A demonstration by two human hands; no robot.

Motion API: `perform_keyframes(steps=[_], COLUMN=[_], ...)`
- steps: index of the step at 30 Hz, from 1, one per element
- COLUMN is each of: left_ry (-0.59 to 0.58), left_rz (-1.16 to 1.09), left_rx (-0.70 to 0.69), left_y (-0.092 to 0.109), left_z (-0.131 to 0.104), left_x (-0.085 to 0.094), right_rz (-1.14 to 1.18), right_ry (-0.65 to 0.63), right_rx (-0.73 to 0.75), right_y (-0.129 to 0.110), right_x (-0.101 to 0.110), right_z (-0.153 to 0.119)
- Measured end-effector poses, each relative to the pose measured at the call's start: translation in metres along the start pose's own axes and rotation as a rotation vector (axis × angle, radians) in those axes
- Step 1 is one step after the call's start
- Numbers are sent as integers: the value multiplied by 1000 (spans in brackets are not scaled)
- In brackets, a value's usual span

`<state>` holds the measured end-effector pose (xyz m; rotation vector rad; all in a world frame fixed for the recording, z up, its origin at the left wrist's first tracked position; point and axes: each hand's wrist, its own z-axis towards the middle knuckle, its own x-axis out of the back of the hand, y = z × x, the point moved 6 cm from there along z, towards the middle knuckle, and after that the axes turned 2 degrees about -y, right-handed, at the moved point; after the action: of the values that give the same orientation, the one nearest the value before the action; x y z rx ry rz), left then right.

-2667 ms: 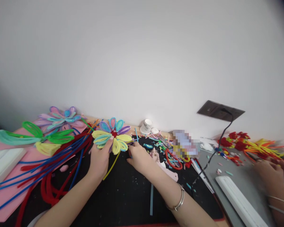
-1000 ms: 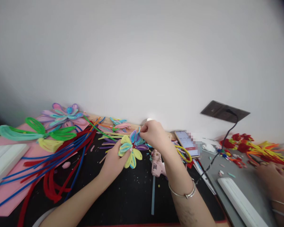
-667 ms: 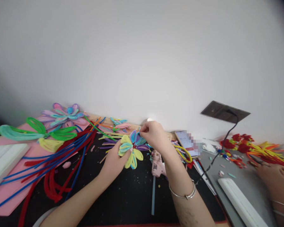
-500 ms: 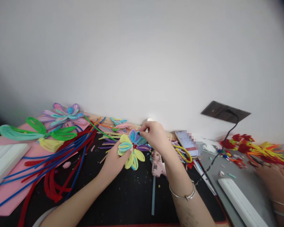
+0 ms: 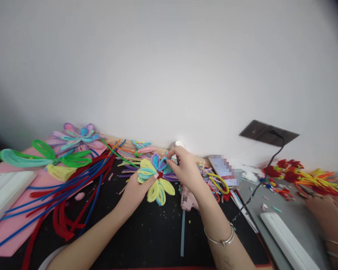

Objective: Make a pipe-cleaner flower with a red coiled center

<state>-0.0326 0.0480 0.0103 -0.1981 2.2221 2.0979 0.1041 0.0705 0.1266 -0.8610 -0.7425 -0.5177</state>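
A pipe-cleaner flower with yellow, blue and purple looped petals and a red centre is held up over the black mat. My left hand grips it from the left, thumb near the centre. With thumb and forefinger, my right hand pinches a blue-purple petal at the top right of the flower. Below my right wrist, partly covered by it, lies a pink glue gun with a blue-grey glue stick sticking out of its rear.
Blue and red pipe cleaners, a green-yellow flower and a pastel flower lie on the left. A phone leans right of centre. Another person's hand works at far right, beside red flowers and a white box.
The flower has shifted slightly left in both hands. My right fingers have bent the upper right petal, and my right forearm has moved a little lower.
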Motion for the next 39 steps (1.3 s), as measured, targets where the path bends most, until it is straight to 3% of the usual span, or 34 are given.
perform_keyframes(steps=[10, 22, 27, 34, 39], left_ry=[-24, -81, -86, -126, -205], left_rz=[63, 91, 63, 47, 7], left_rx=[-3, 2, 21, 50, 73], left_y=[1, 1, 3, 4, 0], left_z=[0, 1, -2, -3, -3], left_x=[-2, -4, -6, -10, -15], right_rz=[25, -51, -16, 89, 37], right_ry=[-72, -166, -105, -224, -236], right_rx=[19, 125, 72, -135, -84], right_y=[9, -7, 7, 24, 19], right_x=[-4, -5, 1, 3, 3], right_z=[0, 2, -1, -4, 0])
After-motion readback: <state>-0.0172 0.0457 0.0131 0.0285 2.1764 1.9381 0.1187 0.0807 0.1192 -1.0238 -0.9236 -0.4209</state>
